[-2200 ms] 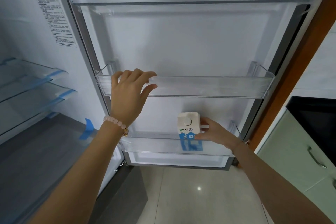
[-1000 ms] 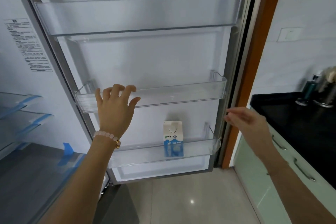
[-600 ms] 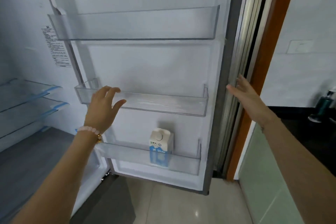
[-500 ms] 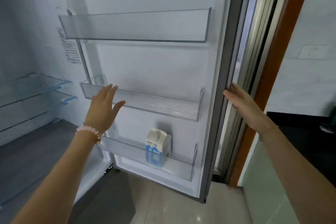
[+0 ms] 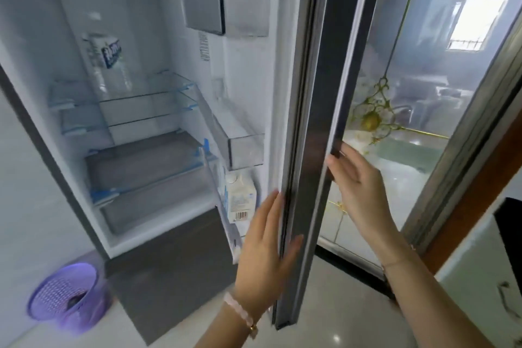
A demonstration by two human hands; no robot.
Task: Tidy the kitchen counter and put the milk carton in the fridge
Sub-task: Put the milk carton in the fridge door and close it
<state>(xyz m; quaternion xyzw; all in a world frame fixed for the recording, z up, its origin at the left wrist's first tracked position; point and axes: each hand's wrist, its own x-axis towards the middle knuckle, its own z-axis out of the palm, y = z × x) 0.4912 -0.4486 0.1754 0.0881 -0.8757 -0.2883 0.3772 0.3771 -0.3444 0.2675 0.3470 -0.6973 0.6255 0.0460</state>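
Carefully now: fingers on the wrong side of the door

Low on the left, a purple basket (image 5: 66, 295) sits on the floor beside the fridge (image 5: 175, 263), likely outside the swing of the door (image 5: 313, 121). Inside, a water bottle (image 5: 106, 65) stands upright on the top glass shelf (image 5: 135, 94), well back from the front.

The milk carton (image 5: 240, 198) stands upright in the bottom door rack (image 5: 223, 223), so that part of the task looks done. A hard slam could rock it against the rail.

Worse is the left hand (image 5: 265, 248). Its fingers lie straight and together along the door's inner side, with the thumb across the edge, clasping nothing. If the door swings home first, they get pinched at the seal.

Farther right, the right hand (image 5: 358, 178) lies flat on the outer face, fingers straight and slightly apart, placed to push.
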